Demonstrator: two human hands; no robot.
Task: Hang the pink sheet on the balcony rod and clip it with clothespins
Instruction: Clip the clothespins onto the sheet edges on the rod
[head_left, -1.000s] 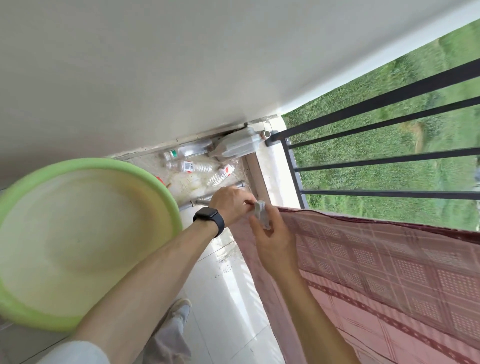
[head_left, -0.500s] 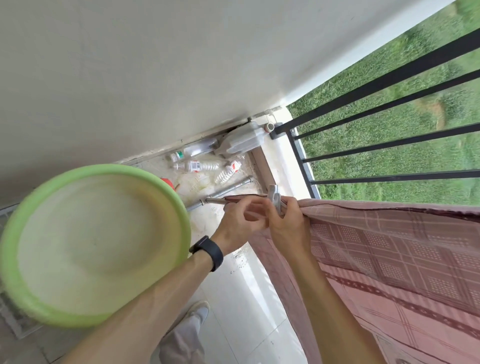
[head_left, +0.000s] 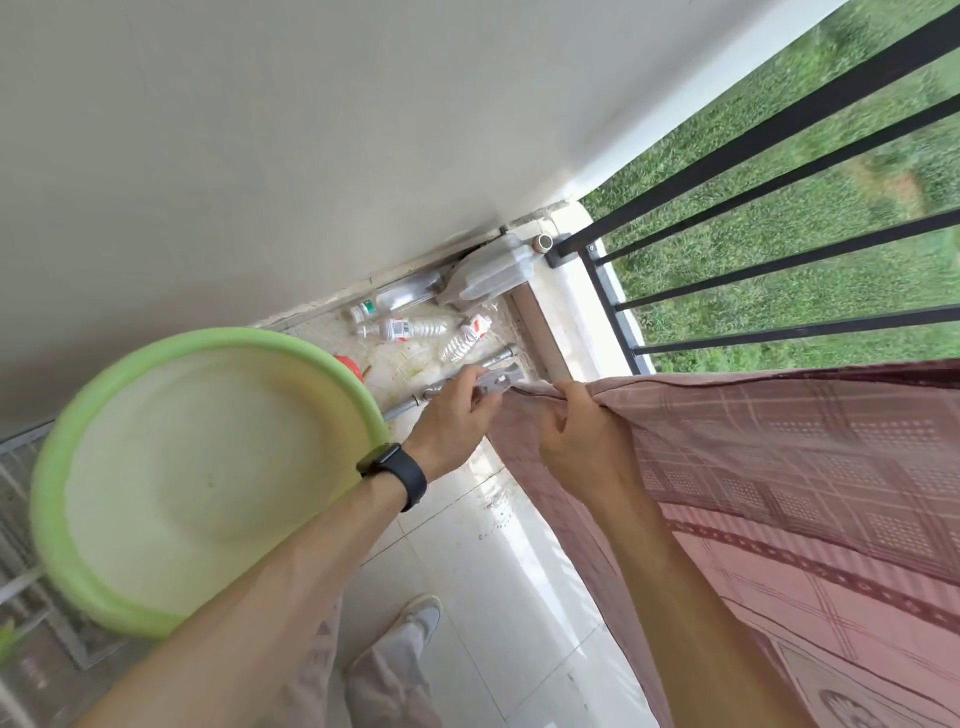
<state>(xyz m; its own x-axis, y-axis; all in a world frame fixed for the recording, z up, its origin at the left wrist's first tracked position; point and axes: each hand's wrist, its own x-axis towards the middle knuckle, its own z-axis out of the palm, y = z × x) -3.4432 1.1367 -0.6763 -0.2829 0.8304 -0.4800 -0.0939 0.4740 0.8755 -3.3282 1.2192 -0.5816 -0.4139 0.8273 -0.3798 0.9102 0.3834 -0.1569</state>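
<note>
Pink sheet (head_left: 779, 493): being draped down the right side from the balcony's edge, thin woven cloth with a checked pattern and darker dotted bands; the rod under its top fold is being hidden by the fabric.
Right hand (head_left: 582, 436): being curled over the sheet's top fold, the cloth being bunched and gripped between fingers and thumb.
Left hand (head_left: 457, 421): a pale grey clothespin (head_left: 498, 382) is being pinched in its fingertips right at the sheet's corner; whether the cloth is being bitten yet cannot be told.
Watch (head_left: 400, 470): a matte black band being worn on the left wrist.
Basin (head_left: 67, 467): round, shallow, smooth lime-green plastic, being seen beside the left forearm.
Railing (head_left: 779, 260): straight black metal bars, being backed by rough green grass.
Floor (head_left: 493, 571): glossy pale tiles; ribbed clear plastic bottles (head_left: 405, 328) and a dull metal pipe (head_left: 498, 358) are being left lying near the wall.
</note>
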